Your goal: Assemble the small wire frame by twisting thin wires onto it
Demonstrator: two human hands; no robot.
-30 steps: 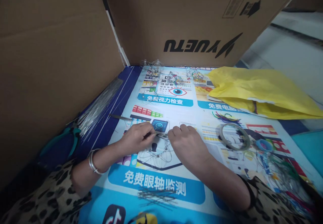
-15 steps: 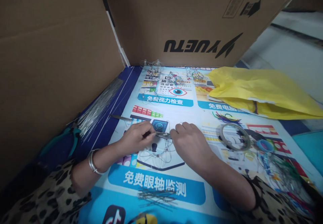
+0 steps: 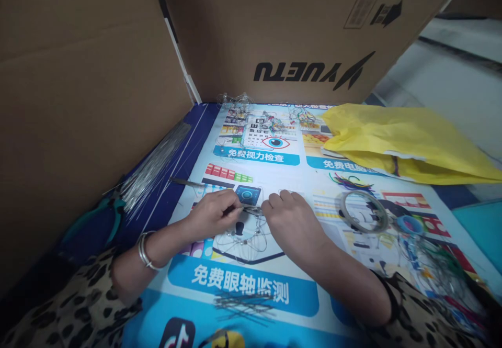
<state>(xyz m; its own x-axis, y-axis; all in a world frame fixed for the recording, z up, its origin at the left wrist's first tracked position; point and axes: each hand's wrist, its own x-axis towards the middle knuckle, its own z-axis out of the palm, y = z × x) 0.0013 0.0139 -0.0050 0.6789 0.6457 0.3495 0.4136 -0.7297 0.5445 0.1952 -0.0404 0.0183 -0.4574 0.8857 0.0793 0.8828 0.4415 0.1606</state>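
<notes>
My left hand (image 3: 215, 211) is closed in a pinch on a beaded wire ring (image 3: 245, 242), whose thin loops and small clear beads hang below my fingers over the printed sheet. Just to the right, my right hand (image 3: 288, 217) is closed, fingers curled down at the top of the same wirework. A short shiny metal piece (image 3: 252, 210) spans the small gap between both hands; whether it is a tool tip or bunched wire, I cannot tell. My right fingertips are hidden behind the knuckles. Beyond my left hand lies a slim metal tool (image 3: 186, 182).
Straight wires (image 3: 151, 167) and teal-handled pliers (image 3: 117, 212) lie at left. Short wire pieces (image 3: 245, 306) sit in front. At right are a tape roll (image 3: 363, 212), coloured strands (image 3: 351, 182), tangled wirework (image 3: 439, 264) and a yellow bag (image 3: 408, 144). Cardboard walls (image 3: 274, 29) stand behind.
My right hand has moved slightly left, closer to my left hand, narrowing the gap between them. My left hand keeps its place and its pinch.
</notes>
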